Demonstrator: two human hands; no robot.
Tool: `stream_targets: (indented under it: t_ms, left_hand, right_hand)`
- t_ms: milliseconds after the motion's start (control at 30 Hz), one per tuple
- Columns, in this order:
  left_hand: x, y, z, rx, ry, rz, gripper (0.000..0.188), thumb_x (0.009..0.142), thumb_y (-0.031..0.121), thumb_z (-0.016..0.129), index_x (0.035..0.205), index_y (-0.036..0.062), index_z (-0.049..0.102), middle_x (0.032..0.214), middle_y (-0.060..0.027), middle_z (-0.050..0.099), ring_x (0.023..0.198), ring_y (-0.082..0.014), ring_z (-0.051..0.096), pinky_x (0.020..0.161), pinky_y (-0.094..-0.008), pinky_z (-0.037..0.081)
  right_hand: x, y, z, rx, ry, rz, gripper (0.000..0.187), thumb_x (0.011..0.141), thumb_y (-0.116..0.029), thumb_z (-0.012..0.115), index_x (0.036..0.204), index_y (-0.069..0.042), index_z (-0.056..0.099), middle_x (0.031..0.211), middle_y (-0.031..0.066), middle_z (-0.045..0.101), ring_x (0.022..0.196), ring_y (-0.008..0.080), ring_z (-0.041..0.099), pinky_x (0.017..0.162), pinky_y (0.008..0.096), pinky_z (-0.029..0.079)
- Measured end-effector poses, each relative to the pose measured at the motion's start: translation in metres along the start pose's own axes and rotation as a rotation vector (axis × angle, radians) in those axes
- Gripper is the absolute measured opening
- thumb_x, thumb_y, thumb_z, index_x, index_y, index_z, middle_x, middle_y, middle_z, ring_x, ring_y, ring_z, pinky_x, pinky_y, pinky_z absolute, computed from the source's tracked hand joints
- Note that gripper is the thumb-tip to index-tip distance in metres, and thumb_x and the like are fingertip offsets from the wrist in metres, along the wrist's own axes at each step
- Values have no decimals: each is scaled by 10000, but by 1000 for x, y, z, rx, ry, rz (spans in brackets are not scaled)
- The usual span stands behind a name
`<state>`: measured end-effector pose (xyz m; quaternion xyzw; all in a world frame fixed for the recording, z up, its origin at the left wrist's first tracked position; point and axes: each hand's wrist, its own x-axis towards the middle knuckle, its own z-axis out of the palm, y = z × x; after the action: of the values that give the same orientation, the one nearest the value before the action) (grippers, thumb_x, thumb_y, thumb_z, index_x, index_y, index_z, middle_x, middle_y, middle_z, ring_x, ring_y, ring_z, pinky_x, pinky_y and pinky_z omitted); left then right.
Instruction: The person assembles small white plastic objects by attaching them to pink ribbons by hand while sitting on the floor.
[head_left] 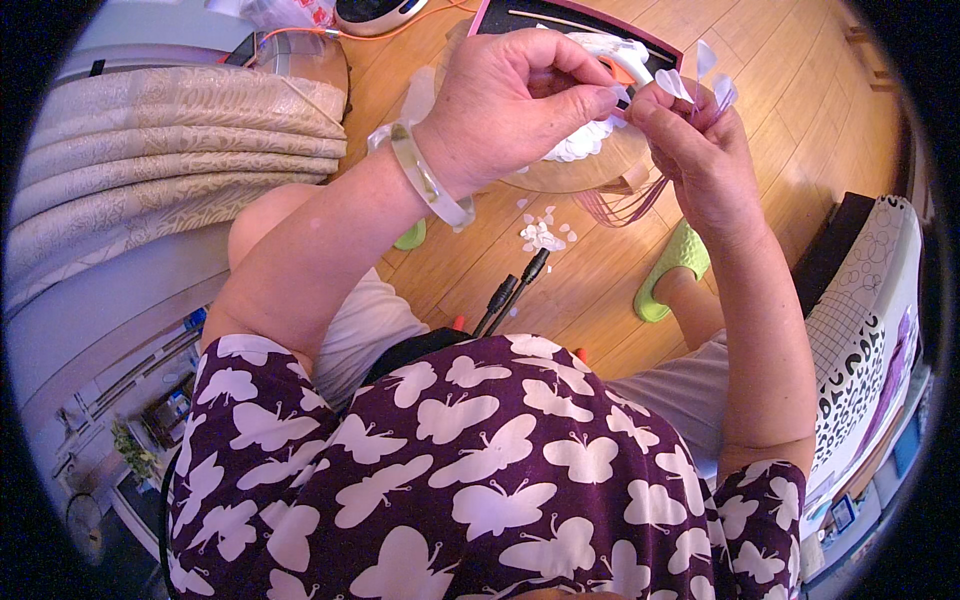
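In front of my body, my left hand (520,105) is closed in a pinch, thumb against forefinger, with a small pale petal-like piece (621,94) at the fingertips. Close beside it on the right, my right hand (705,150) grips thin purple stems. White petals (724,92) stand out from these stems above the fingers. Below the hands lies a heap of white petals (578,143) on a round wooden surface (535,178), partly hidden by my left hand. A bundle of thin purple stems (625,208) hangs over its right edge.
A dark tray with a pink rim (478,18) lies beyond the hands, near a white and orange object (628,68). Loose petals (543,234) are scattered on the wooden floor, between my green slippers (672,270). Folded beige fabric (180,140) is at the left.
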<state>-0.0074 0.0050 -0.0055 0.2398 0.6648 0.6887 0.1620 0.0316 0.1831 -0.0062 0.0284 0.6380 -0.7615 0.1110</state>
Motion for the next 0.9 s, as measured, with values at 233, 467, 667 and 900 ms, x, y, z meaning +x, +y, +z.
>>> stream_targets:
  t_ms: [233, 467, 667, 900]
  left_hand:
    - [-1, -3, 5, -72, 33, -21, 103, 802, 43, 560, 885, -19, 562, 826, -79, 599, 758, -124, 580, 699, -234, 484]
    - [0, 3, 13, -131, 33, 23, 112, 810, 52, 554, 893, -22, 559, 822, -78, 600, 756, -129, 583, 697, -233, 487]
    - [0, -1, 17, -222, 103, -16, 116, 816, 60, 546, 889, -29, 556, 798, -86, 600, 723, -127, 585, 678, -229, 490]
    - [0, -3, 11, -111, 131, -86, 127, 815, 70, 548, 886, -35, 544, 800, -90, 598, 718, -120, 586, 671, -229, 491]
  right_hand:
    - [0, -2, 6, -4, 67, -57, 174, 716, -101, 653, 842, -9, 577, 732, 10, 584, 672, 62, 529, 611, 199, 420]
    - [1, -1, 11, 6, 75, -119, 164, 737, -100, 633, 850, 0, 568, 718, 25, 598, 649, 62, 541, 591, 188, 426]
    - [4, 4, 15, 41, 71, -148, 139, 775, -107, 590, 850, 8, 570, 736, 64, 617, 679, 88, 562, 594, 199, 440]
    - [4, -5, 10, 53, -60, -41, 114, 767, -127, 606, 771, -17, 575, 709, 29, 600, 677, 82, 552, 624, 197, 431]
